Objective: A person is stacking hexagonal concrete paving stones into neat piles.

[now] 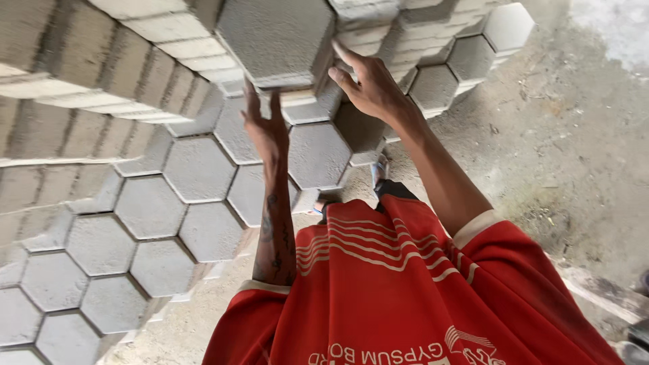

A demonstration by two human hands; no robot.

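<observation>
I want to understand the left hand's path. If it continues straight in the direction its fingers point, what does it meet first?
The left hand points up at the raised hexagonal paver; its fingertips seem to reach the paver's lower edge already, though depth is unclear.
</observation>
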